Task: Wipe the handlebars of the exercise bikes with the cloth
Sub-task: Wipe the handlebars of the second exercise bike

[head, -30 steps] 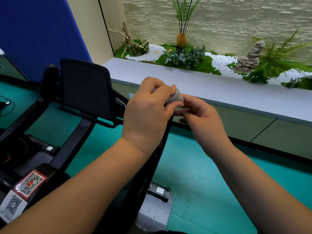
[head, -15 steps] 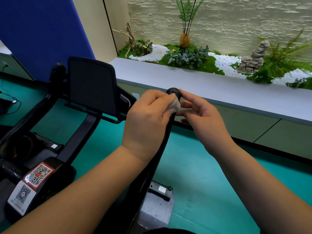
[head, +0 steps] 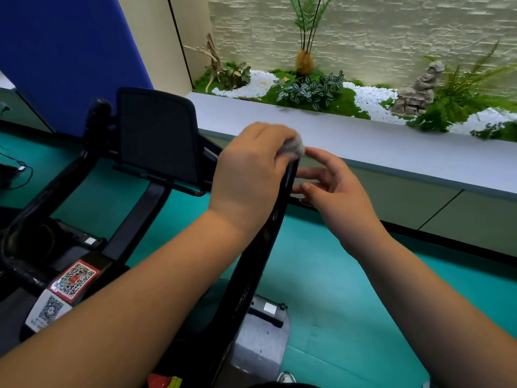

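Observation:
A black exercise bike fills the left and centre of the head view. Its right handlebar (head: pixel 277 208) rises toward me, and its tip is covered by a small grey cloth (head: pixel 293 147). My left hand (head: pixel 249 175) grips the cloth over the bar's end. My right hand (head: pixel 333 189) hovers just right of the bar with relaxed, slightly spread fingers that hold nothing. The left handlebar (head: pixel 95 119) stands at the far left, beside the dark console screen (head: pixel 156 135).
A long grey ledge (head: pixel 391 147) runs behind the bike, with an indoor garden of plants (head: pixel 307 88), white pebbles and a rock figure beyond it. The floor (head: pixel 335 275) is teal. QR stickers (head: pixel 75 278) sit on the bike frame at lower left.
My left hand has pushed the cloth back up over the bar's tip. My right hand has let go of the cloth and opened beside the bar.

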`<state>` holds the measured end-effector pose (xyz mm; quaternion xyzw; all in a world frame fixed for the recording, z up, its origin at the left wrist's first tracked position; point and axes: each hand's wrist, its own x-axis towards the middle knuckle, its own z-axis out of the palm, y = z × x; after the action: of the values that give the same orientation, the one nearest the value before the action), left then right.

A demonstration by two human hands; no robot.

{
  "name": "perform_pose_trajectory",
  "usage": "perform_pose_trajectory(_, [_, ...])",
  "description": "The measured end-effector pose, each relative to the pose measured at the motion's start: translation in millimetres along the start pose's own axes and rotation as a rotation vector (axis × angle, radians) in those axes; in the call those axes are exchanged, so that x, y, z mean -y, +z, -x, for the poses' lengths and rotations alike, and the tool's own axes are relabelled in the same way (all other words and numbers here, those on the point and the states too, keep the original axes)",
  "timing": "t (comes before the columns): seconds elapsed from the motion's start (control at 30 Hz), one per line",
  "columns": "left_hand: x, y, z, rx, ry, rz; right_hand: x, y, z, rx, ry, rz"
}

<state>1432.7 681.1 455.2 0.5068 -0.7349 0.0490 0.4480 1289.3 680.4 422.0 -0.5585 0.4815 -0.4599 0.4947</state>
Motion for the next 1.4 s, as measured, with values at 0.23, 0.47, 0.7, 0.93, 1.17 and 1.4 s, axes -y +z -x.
perform_pose_trajectory(0.23, [2.2,-0.3,40.8,-0.012,0.061,0.005,-4.1,-3.6,6.4,0.004,-0.001,0.031])
perform_pose_trajectory(0.47, [-2.8,1.4,-17.3,0.074,0.005,-0.022,-4.2,-3.2,5.5,-0.024,-0.012,0.044])
perform_pose_trajectory(0.7, [-2.5,-1.7,-5.2,0.049,-0.043,0.015,-2.3,-6.5,7.5,-0.023,-0.02,0.03])
perform_pose_trajectory(0.93, [-4.5,7.4,-25.0,0.013,-0.23,0.12,1.8,-6.0,4.4,-0.032,-0.009,0.025])
perform_pose_trajectory(1.17, [-6.7,7.2,7.2,-0.027,-0.094,0.03,0.3,-6.4,4.2,-0.039,0.003,0.031])
perform_pose_trajectory(1.4, [7.6,-7.9,35.4,0.092,0.002,0.033,-0.1,-6.6,4.7,-0.025,-0.005,0.077])
